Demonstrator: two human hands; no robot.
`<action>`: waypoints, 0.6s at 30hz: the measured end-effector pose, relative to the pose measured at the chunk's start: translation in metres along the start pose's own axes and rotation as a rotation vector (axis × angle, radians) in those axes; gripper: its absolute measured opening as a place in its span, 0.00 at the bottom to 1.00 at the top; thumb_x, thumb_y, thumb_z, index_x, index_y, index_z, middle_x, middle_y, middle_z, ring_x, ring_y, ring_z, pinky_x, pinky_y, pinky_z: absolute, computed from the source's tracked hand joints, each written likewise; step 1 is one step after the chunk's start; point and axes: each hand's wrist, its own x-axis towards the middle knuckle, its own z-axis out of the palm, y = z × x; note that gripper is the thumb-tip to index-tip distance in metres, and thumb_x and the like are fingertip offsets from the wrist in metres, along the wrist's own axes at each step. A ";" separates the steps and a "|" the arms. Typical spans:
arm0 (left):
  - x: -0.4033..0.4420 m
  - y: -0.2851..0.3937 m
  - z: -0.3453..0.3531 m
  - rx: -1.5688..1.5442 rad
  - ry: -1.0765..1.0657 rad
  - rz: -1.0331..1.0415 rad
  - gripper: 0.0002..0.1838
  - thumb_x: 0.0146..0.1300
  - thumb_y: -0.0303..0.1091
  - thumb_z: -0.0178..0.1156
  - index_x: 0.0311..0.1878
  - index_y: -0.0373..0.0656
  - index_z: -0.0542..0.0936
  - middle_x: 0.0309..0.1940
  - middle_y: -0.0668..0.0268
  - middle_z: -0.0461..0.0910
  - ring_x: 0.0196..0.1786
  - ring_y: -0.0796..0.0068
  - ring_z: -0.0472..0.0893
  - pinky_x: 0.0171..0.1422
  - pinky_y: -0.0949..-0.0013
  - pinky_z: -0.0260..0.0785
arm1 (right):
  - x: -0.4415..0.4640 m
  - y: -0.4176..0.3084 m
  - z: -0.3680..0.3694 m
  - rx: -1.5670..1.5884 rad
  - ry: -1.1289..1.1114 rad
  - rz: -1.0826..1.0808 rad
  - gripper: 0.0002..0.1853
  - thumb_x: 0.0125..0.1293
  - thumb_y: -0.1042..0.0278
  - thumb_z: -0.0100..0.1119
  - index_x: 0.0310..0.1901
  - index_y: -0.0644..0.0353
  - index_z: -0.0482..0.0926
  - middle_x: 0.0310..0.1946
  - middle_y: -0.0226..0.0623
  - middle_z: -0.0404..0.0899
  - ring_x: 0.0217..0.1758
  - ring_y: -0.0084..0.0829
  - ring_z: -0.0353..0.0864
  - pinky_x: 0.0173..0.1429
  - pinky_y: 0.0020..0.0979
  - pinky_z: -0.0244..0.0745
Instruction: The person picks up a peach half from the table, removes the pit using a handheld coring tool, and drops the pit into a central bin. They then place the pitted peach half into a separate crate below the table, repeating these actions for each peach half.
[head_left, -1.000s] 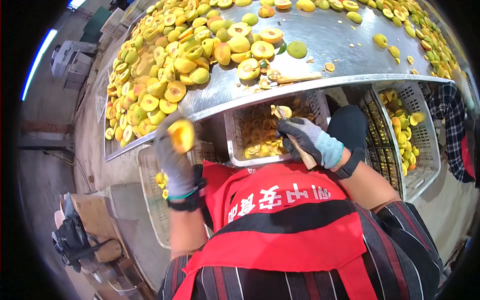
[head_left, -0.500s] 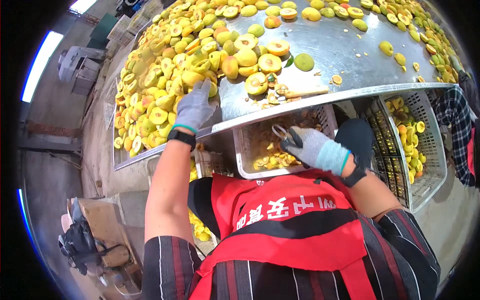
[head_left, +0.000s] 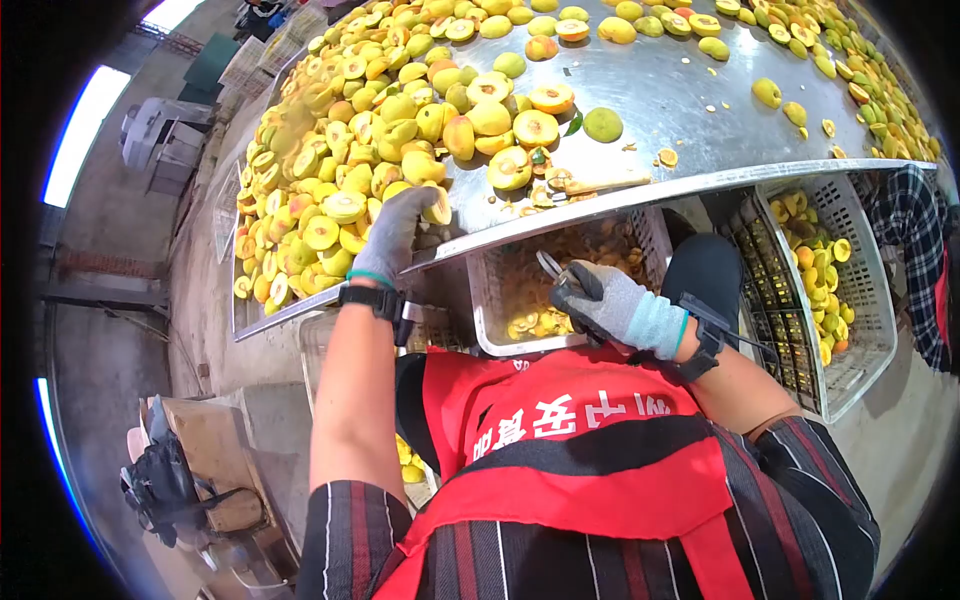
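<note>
My left hand (head_left: 396, 232), in a grey glove, is closed around a yellow peach half (head_left: 438, 208) at the table's near edge. Its cut face points right, and part of it is hidden by the fingers. Beside that hand lies a big heap of halved yellow peaches (head_left: 320, 232). My right hand (head_left: 612, 305), also gloved, grips the dark handle of a hand tool with a metal loop (head_left: 548, 264) at its tip. It hovers over a white crate (head_left: 487, 335) that holds peach pieces and scraps below the table edge.
The metal table (head_left: 690, 120) carries more peaches at the back and right, plus scraps and a wooden-handled tool (head_left: 605, 184) near its rim. Another crate (head_left: 872, 310) of peach halves stands at right. A person's plaid sleeve (head_left: 908, 260) shows at the far right.
My left hand has drawn back slightly from the heap and now holds a peach half. My right hand, with the looped tool, has shifted a little left.
</note>
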 end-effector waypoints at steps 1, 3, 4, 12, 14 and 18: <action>-0.011 -0.002 0.001 -0.001 0.003 0.006 0.15 0.58 0.39 0.54 0.42 0.38 0.75 0.35 0.57 0.80 0.37 0.65 0.81 0.33 0.70 0.75 | 0.002 0.001 0.001 0.133 0.019 -0.129 0.12 0.64 0.58 0.53 0.35 0.58 0.68 0.18 0.27 0.67 0.18 0.16 0.65 0.20 0.23 0.62; -0.041 -0.003 0.021 -0.554 -0.165 0.240 0.18 0.59 0.40 0.54 0.46 0.35 0.72 0.38 0.56 0.79 0.34 0.64 0.81 0.32 0.68 0.75 | -0.008 -0.038 -0.004 0.245 -0.004 -0.048 0.12 0.64 0.58 0.53 0.37 0.58 0.69 0.18 0.27 0.67 0.15 0.17 0.64 0.18 0.22 0.62; -0.049 -0.009 0.027 -0.627 -0.271 0.291 0.21 0.61 0.40 0.53 0.51 0.33 0.69 0.43 0.53 0.77 0.34 0.63 0.80 0.34 0.67 0.77 | -0.010 -0.046 -0.005 0.262 -0.016 -0.059 0.12 0.64 0.59 0.52 0.39 0.59 0.70 0.20 0.28 0.69 0.19 0.18 0.66 0.21 0.24 0.64; -0.104 -0.030 0.070 -0.712 -0.545 0.357 0.28 0.63 0.45 0.50 0.59 0.34 0.64 0.53 0.56 0.71 0.51 0.66 0.75 0.48 0.67 0.74 | -0.015 -0.080 0.005 -0.236 0.047 -0.283 0.17 0.62 0.57 0.52 0.42 0.64 0.71 0.32 0.54 0.74 0.38 0.53 0.74 0.41 0.42 0.70; -0.109 -0.030 0.076 -0.657 -0.473 0.416 0.28 0.64 0.45 0.49 0.60 0.34 0.63 0.54 0.58 0.71 0.53 0.68 0.74 0.52 0.67 0.71 | -0.012 -0.075 0.010 -0.314 0.089 -0.381 0.18 0.63 0.55 0.50 0.41 0.64 0.71 0.32 0.54 0.74 0.38 0.53 0.74 0.41 0.43 0.70; -0.118 -0.027 0.092 -0.518 -0.235 0.507 0.33 0.63 0.55 0.47 0.58 0.32 0.65 0.46 0.60 0.74 0.48 0.70 0.75 0.54 0.68 0.69 | -0.020 -0.075 0.015 -0.380 0.060 -0.541 0.17 0.61 0.55 0.51 0.39 0.63 0.71 0.32 0.53 0.74 0.38 0.52 0.75 0.41 0.43 0.71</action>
